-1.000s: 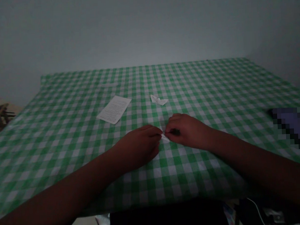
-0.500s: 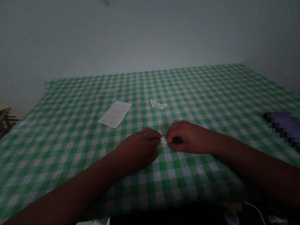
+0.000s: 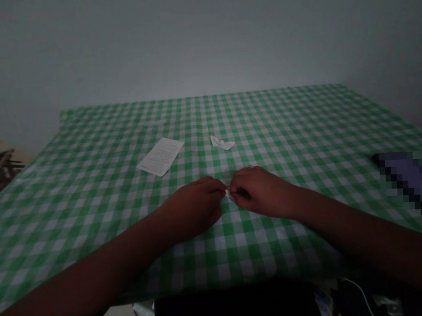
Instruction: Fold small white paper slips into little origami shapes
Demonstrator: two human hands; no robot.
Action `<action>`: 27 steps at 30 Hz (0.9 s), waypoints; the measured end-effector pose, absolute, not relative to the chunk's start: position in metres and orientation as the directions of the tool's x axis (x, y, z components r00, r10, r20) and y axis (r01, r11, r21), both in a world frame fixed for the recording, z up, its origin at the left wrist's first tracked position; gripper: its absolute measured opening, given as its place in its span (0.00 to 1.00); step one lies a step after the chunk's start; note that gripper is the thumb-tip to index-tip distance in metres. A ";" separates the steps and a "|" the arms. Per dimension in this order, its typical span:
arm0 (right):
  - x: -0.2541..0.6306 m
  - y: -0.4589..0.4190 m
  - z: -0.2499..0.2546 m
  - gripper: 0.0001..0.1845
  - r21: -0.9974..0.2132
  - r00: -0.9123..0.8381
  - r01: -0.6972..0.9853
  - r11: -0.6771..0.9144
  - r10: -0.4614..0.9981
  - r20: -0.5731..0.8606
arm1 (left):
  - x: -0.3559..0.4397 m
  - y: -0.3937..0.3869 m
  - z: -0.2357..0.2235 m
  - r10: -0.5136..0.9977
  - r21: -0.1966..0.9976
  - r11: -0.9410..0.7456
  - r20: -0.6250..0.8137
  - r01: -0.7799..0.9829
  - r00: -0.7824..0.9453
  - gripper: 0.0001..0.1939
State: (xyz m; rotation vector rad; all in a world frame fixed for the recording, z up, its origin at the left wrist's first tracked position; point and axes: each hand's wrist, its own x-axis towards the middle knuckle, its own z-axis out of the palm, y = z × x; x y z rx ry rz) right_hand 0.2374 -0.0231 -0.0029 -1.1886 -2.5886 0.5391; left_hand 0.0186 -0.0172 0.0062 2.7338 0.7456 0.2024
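Our left hand (image 3: pixel 195 204) and right hand (image 3: pixel 257 190) pinch a tiny paper (image 3: pixel 227 193), partly hiding it. Ahead lie a page (image 3: pixel 161 156) and folded scrap (image 3: pixel 223 143).

the tablecloth (image 3: pixel 279 127) is checked green and off-white to its far corners. the sheet (image 3: pixel 162 156) nearer its left edge is white with grey lines of print; the folded paper (image 3: pixel 223 144), white, faintly marked. nearer the front edge, the small paper (image 3: pixel 227 193) is white. by the right edge, a pixelated object (image 3: pixel 405 172) is purple and black.

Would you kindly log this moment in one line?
left hand: pinching small paper; right hand: at same paper; paper boat, printed sheet: beyond hands
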 end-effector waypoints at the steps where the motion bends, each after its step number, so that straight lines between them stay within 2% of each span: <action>1: 0.238 -0.024 -0.002 0.04 -0.441 -0.646 0.668 0.599 0.761 0.056 | 0.019 -0.017 0.007 0.516 0.323 -0.819 0.056 0.474 0.855 0.13; 6: 0.243 -0.029 0.003 0.06 -0.486 -0.681 0.639 0.596 0.733 0.004 | 0.018 -0.018 0.007 0.503 0.322 -0.830 0.084 0.455 0.860 0.13; 10: 0.242 -0.026 0.000 0.06 -0.509 -0.657 0.632 0.584 0.753 0.047 | 0.017 -0.016 0.003 0.485 0.325 -0.842 0.108 0.430 0.868 0.13; 15: 0.237 -0.022 -0.005 0.07 -0.476 -0.590 0.687 0.549 0.804 0.075 | 0.014 -0.010 -0.006 0.456 0.335 -0.863 0.189 0.379 0.870 0.13; 21: 0.242 -0.025 0.002 0.06 -0.484 -0.665 0.641 0.596 0.746 0.037 | 0.010 -0.003 -0.014 0.469 0.379 -0.853 0.250 0.360 0.847 0.10; 27: 0.245 -0.027 0.006 0.06 -0.469 -0.713 0.609 0.640 0.701 0.031 | 0.008 0.003 -0.015 0.478 0.421 -0.834 0.224 0.358 0.850 0.12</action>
